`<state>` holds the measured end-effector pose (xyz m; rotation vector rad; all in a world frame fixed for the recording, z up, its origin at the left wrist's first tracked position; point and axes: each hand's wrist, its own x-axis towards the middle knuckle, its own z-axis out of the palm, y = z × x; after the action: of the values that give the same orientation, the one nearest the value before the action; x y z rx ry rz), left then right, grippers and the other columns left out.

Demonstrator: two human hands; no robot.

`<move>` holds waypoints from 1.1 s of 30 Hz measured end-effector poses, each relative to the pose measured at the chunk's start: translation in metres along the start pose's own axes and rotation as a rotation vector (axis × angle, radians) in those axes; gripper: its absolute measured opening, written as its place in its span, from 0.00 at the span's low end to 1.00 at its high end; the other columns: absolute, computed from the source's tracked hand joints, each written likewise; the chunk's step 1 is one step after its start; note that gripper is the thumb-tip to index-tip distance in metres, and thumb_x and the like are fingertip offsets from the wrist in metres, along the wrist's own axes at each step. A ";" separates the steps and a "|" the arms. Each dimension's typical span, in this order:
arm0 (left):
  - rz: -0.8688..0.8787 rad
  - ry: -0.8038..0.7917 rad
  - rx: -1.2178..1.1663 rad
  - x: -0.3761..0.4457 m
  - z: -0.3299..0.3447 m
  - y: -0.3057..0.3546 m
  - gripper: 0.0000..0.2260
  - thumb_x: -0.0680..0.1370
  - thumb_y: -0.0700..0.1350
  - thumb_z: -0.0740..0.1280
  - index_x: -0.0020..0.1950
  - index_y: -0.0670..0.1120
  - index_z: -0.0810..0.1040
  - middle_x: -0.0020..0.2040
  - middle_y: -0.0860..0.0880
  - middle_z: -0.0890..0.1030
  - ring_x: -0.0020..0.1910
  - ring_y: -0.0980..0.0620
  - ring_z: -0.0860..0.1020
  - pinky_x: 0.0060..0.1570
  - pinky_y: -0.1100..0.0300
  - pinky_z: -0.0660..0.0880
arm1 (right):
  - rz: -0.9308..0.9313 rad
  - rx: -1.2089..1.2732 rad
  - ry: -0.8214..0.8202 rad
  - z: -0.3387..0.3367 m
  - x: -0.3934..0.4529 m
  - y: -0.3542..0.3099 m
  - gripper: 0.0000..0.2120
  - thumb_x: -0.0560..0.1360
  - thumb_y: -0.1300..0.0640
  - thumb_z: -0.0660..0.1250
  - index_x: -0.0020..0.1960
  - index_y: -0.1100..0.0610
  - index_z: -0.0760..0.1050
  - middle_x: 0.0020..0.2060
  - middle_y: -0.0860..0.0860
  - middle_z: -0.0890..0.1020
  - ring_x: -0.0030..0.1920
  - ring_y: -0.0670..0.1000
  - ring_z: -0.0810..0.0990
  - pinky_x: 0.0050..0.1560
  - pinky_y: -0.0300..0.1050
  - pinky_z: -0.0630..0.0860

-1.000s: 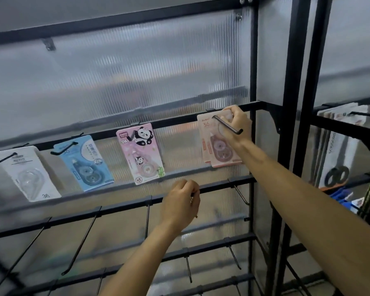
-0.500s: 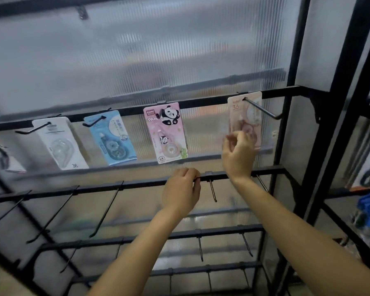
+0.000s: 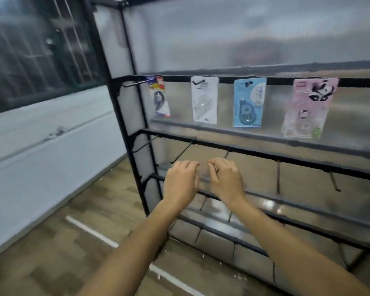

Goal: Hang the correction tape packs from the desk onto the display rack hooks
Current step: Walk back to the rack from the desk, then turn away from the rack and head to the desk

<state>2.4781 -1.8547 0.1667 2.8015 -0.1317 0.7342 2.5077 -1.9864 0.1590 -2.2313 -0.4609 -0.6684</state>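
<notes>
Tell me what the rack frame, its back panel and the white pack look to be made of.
Rack frame: seemingly metal with a matte black coat, judging by its thin straight bars and slim wire hooks.
Back panel: likely translucent ribbed plastic sheet; fine vertical lines and blurred shapes show through.
White pack: apparently printed card with a clear plastic blister, as the bubble glints over the device.

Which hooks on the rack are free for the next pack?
The top rail is crowded: red pack, white pack, blue pack and pink panda pack hang side by side. The second rail below them shows only bare hooks, above both hands; so do the lower rails.
</notes>
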 end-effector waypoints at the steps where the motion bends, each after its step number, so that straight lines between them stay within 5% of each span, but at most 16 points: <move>1: -0.046 -0.003 0.031 -0.015 -0.013 -0.024 0.14 0.81 0.46 0.59 0.64 0.48 0.76 0.60 0.50 0.79 0.59 0.48 0.74 0.55 0.54 0.71 | -0.032 0.012 -0.037 0.018 -0.007 -0.022 0.09 0.79 0.58 0.61 0.51 0.57 0.79 0.48 0.52 0.82 0.50 0.53 0.77 0.54 0.49 0.72; 9: -0.446 -0.043 0.187 -0.164 -0.125 -0.197 0.15 0.83 0.51 0.53 0.62 0.50 0.75 0.60 0.50 0.78 0.59 0.46 0.73 0.54 0.51 0.68 | -0.201 0.169 -0.371 0.158 -0.084 -0.209 0.11 0.79 0.58 0.61 0.57 0.58 0.79 0.53 0.55 0.81 0.55 0.56 0.77 0.57 0.50 0.71; 13: -0.636 -0.029 0.248 -0.238 -0.172 -0.264 0.15 0.83 0.53 0.53 0.63 0.52 0.74 0.63 0.51 0.76 0.63 0.48 0.71 0.58 0.52 0.68 | -0.269 0.311 -0.539 0.214 -0.129 -0.298 0.10 0.77 0.61 0.63 0.55 0.63 0.79 0.49 0.59 0.82 0.51 0.60 0.79 0.51 0.48 0.72; 19: -0.903 0.005 0.340 -0.327 -0.222 -0.347 0.16 0.82 0.54 0.54 0.67 0.52 0.71 0.65 0.51 0.75 0.64 0.48 0.70 0.60 0.54 0.67 | -0.422 0.407 -0.716 0.293 -0.176 -0.405 0.08 0.76 0.62 0.65 0.51 0.63 0.80 0.49 0.58 0.83 0.53 0.58 0.79 0.54 0.46 0.69; 33: -1.290 -0.022 0.451 -0.394 -0.300 -0.582 0.17 0.81 0.53 0.57 0.69 0.50 0.69 0.65 0.50 0.74 0.65 0.46 0.69 0.60 0.52 0.67 | -0.487 0.477 -1.040 0.509 -0.184 -0.606 0.09 0.78 0.56 0.62 0.52 0.57 0.79 0.51 0.53 0.82 0.54 0.53 0.78 0.52 0.43 0.70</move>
<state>2.0804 -1.2057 0.1037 2.4414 1.7975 0.3750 2.2158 -1.2314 0.0918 -1.8396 -1.5154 0.4324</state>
